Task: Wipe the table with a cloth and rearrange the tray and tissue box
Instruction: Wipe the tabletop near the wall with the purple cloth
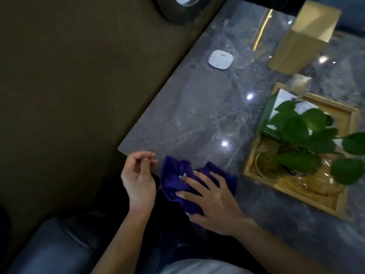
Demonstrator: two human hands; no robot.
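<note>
A crumpled blue cloth [175, 178] lies at the near corner of the grey marble table [197, 111]. My right hand [211, 200] presses flat on the cloth with fingers spread. Just left of the cloth, off the table's edge, my left hand [138, 175] hovers palm up with fingers loosely curled and nothing in it. A gold-framed tray [344, 117] sits at the right, holding a green leafy plant [308, 135], glassware and white cards. A tall gold tissue box [304, 36] stands at the far right, beyond the tray.
A small white square device [220, 59] lies on the table near its left edge. A small glass cup [300, 83] stands between tray and tissue box. Dark floor lies to the left of the table, and a dark upholstered seat [53, 248] is at the lower left.
</note>
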